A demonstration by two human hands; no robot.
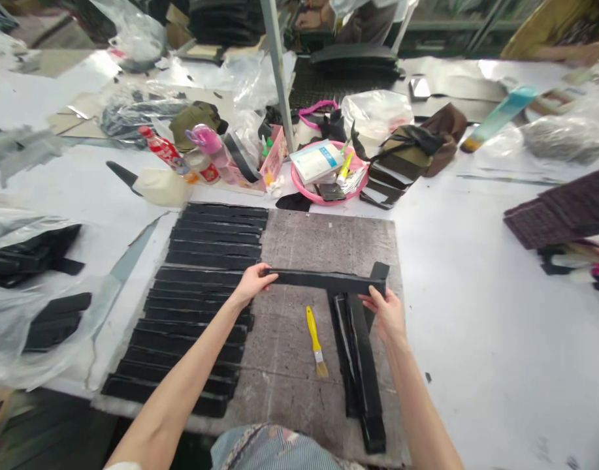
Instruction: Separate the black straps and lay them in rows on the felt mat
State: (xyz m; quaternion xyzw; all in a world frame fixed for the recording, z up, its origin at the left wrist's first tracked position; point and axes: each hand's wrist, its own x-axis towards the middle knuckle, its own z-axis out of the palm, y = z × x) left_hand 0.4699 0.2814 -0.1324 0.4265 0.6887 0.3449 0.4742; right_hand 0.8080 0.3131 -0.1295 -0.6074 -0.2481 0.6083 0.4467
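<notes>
A black strip [323, 281] is stretched roughly level between my two hands above a grey-brown board [294, 241]. My left hand [257, 282] pinches its left end, and my right hand [382, 305] grips the right end. Several black strips [206, 277] lie side by side in a column on the board's left part. More long black strips [360, 365] are piled lengthwise on the right, below the held strip. Between the two groups rests a yellow-handled brush [313, 336], bristles toward me.
Beyond the board stand a pink basket [299, 186] of small items, a red bottle [162, 149], a pink-lidded bottle [208, 147] and a brown bag [402, 160]. Plastic bags with black pieces [59, 320] lie left. Dark folded fabric [564, 205] is at the right.
</notes>
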